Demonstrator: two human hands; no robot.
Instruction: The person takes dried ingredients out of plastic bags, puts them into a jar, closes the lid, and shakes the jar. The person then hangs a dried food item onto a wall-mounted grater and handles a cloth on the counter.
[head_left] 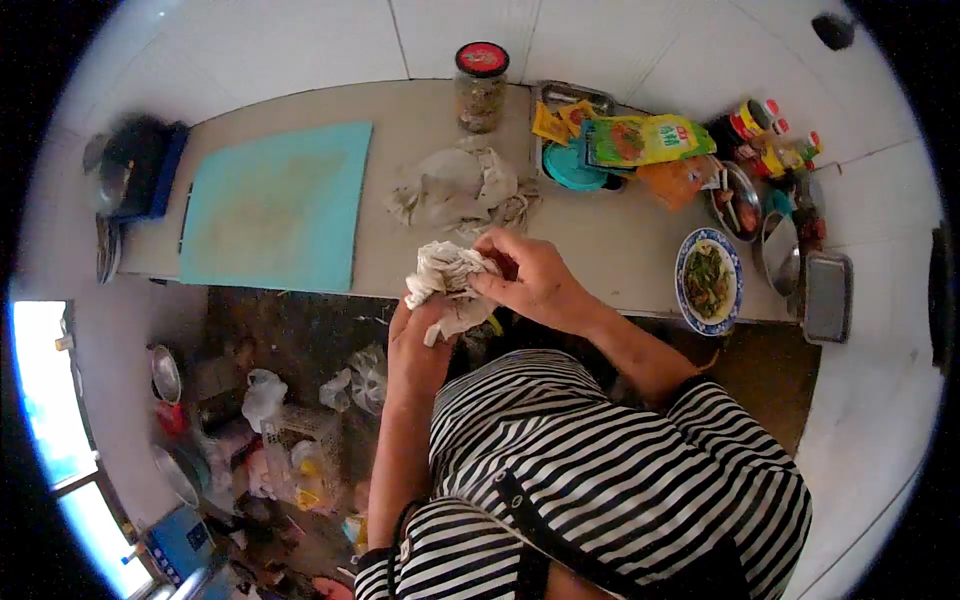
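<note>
A crumpled whitish cloth is bunched up between my two hands, just in front of the counter's edge. My left hand is closed round its lower part. From the right, my right hand pinches the cloth's edge between thumb and fingers. Behind them on the counter lies a second, greyish crumpled cloth, apart from my hands.
On the counter are a turquoise cutting board, a red-lidded jar, a tray with seasoning packets, a plate of green vegetables and several bottles. A plastic crate stands below left.
</note>
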